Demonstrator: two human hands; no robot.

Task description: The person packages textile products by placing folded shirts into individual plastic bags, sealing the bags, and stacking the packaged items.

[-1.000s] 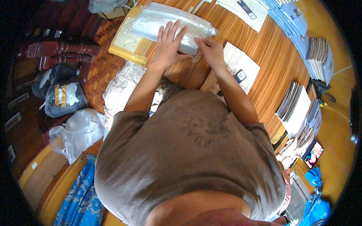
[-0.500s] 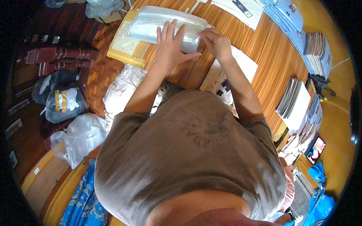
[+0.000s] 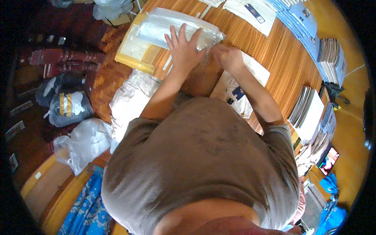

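A stack of clear plastic bags (image 3: 156,29) lies on the striped wooden table, toward its far left. My left hand (image 3: 185,53) rests over the near edge of the stack with its fingers spread. Beside it, my right hand (image 3: 229,58) is closed in a pinch at the stack's right corner. A crinkled bit of clear plastic shows between the two hands, and the right fingertips are partly hidden. Below my right forearm lies a folded beige garment (image 3: 244,106) with a dark tag and a white sheet by it.
A yellow-taped board (image 3: 135,67) sits under the stack's left end. Blue packed garments (image 3: 299,23) line the far right edge, with folded stacks (image 3: 299,103) nearer. Pale cloth (image 3: 131,98) hangs at my left. Plastic bags (image 3: 84,141) and wrapped bundles lie further left.
My right hand has drawn slightly nearer to me, its fingers more curled at the bag corner. The left hand has shifted a little right, still spread. The whole view has moved slightly.
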